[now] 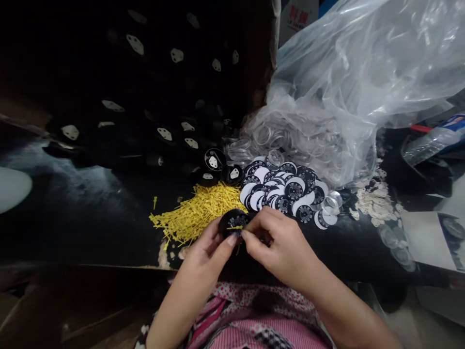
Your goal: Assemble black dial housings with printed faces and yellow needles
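Dark worktable [90,213] — dim light

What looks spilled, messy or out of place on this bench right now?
The yellow pointers lie in a loose heap fanning across the dark table, and pale scraps are scattered by the plastic bag. The left hand and right hand hold one black dial squarely.

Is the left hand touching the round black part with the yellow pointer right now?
Touching. The head view shows the left hand with its fingertips against the round black part's lower edge, no gap visible.
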Demonstrator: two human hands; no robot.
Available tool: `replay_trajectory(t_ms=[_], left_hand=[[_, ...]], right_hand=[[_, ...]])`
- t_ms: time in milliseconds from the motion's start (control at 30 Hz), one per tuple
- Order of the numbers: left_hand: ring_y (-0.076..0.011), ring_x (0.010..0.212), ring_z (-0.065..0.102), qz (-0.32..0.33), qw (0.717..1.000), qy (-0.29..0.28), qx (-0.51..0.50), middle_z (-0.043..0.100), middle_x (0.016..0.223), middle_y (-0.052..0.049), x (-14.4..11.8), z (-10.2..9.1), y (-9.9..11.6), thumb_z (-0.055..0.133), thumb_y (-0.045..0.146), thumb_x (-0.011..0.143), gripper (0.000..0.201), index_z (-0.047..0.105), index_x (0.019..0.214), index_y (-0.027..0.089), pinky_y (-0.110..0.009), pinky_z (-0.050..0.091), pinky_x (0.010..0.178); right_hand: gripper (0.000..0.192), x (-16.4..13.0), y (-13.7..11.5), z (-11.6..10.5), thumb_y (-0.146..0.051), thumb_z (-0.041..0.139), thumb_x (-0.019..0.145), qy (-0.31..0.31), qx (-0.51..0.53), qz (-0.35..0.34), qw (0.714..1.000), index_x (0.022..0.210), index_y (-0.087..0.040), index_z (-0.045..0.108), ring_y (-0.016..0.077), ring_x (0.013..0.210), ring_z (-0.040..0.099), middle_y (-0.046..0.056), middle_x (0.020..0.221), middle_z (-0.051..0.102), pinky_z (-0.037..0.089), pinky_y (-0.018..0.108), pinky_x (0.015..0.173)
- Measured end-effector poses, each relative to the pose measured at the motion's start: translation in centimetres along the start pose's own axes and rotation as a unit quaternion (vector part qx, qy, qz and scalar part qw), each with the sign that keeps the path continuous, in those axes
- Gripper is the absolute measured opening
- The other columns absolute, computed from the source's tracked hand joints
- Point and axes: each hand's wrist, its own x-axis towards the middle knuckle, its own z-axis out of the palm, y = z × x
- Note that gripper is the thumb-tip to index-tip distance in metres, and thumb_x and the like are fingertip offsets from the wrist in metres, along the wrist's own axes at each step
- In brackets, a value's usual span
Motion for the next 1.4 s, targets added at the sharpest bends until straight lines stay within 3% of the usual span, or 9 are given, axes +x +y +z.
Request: replay_trajectory(t_ms=[100,267,433,567,667,800,1033,1233,1400], left_hand=[[-0.0244,0.125,0.057,-0.038,0.998,-0.031,-0.051,0.066,0.130,-0.003,0.5,0.0,-0.3,0.070,0.039,0.083,0.046,0.061,0.127,0.031,-0.035,0.045,0.106],[-0.0291,0.133,0.050,-0.043,0.997,0.057,0.031,0.059,0.140,-0.004,0.2,-0.1,-0.9,0.061,0.049,0.086,0.039,0.067,0.122,0.032,-0.043,0.039,0.112],[-0.0352,0.136,0.045,-0.027,0.996,0.065,0.059,0.063,0.134,-0.007,1.0,0.5,-0.7,0.075,0.045,0.074,0.034,0.076,0.103,0.027,-0.047,0.031,0.116],[-0.0321,0.132,0.051,-0.024,0.997,0.064,0.047,0.065,0.132,-0.005,1.7,1.3,-1.0,0.066,0.049,0.082,0.039,0.071,0.116,0.030,-0.048,0.036,0.113],[-0.0308,0.122,0.060,-0.021,0.997,0.074,-0.019,0.066,0.131,-0.007,1.9,1.6,-2.1,0.066,0.047,0.083,0.043,0.067,0.122,0.029,-0.046,0.045,0.108],[-0.0310,0.113,0.066,-0.048,0.996,0.051,-0.060,0.064,0.133,-0.008,1.8,1.8,-3.3,0.069,0.046,0.082,0.045,0.065,0.123,0.028,-0.046,0.052,0.100],[-0.0311,0.116,0.064,-0.053,0.992,0.045,-0.109,0.061,0.137,-0.010,2.1,2.5,-2.9,0.066,0.049,0.083,0.046,0.063,0.123,0.025,-0.046,0.056,0.095],[-0.0290,0.112,0.066,-0.069,0.986,0.050,-0.146,0.061,0.137,-0.009,1.8,3.1,-1.7,0.068,0.048,0.083,0.042,0.066,0.117,0.024,-0.046,0.054,0.098],[-0.0275,0.103,0.070,-0.087,0.962,0.042,-0.254,0.075,0.107,-0.011,2.1,3.0,0.3,0.069,0.047,0.083,0.034,0.070,0.098,0.017,-0.045,0.052,0.100]], right_hand=[[0.011,0.8,0.6,-0.5,-0.018,0.055,0.091,0.005,-0.111,-0.090,0.990,0.095,-0.015,0.065,0.0196,0.082,0.059,0.007,0.088,0.067,0.042,0.034,0.078],[0.017,1.8,0.8,-0.3,-0.019,0.048,0.091,-0.008,-0.232,-0.141,0.962,0.085,-0.015,0.063,0.0213,0.078,0.057,0.008,0.081,0.065,0.041,0.036,0.076],[0.011,1.9,0.6,-0.7,-0.019,0.052,0.089,0.002,-0.177,-0.036,0.984,0.085,-0.016,0.062,0.0173,0.073,0.058,0.004,0.080,0.066,0.043,0.032,0.074],[0.011,3.5,3.0,-3.2,-0.019,0.056,0.091,-0.047,-0.070,-0.010,0.996,0.087,-0.020,0.065,0.0125,0.075,0.062,-0.001,0.083,0.069,0.044,0.024,0.072],[0.021,6.5,5.9,-4.9,-0.030,0.054,0.096,0.072,-0.182,0.056,0.979,0.108,-0.018,0.066,0.0206,0.097,0.062,0.007,0.106,0.069,0.043,0.033,0.086],[0.032,9.6,8.2,-5.6,-0.037,0.054,0.096,0.058,-0.304,0.081,0.947,0.118,-0.017,0.064,0.0280,0.109,0.060,0.013,0.114,0.067,0.040,0.041,0.093],[0.034,9.8,8.7,-5.0,-0.023,0.050,0.094,0.057,-0.306,0.072,0.948,0.126,-0.017,0.061,0.0278,0.112,0.058,0.013,0.123,0.064,0.042,0.040,0.094],[0.033,10.8,8.9,-6.2,-0.014,0.047,0.092,0.062,-0.284,0.071,0.954,0.120,-0.014,0.064,0.0281,0.106,0.062,0.015,0.111,0.070,0.044,0.040,0.095],[0.033,6.3,5.5,-5.0,-0.020,0.046,0.098,0.055,-0.124,0.018,0.991,0.128,-0.020,0.060,0.0181,0.108,0.062,0.007,0.118,0.068,0.047,0.031,0.096]])
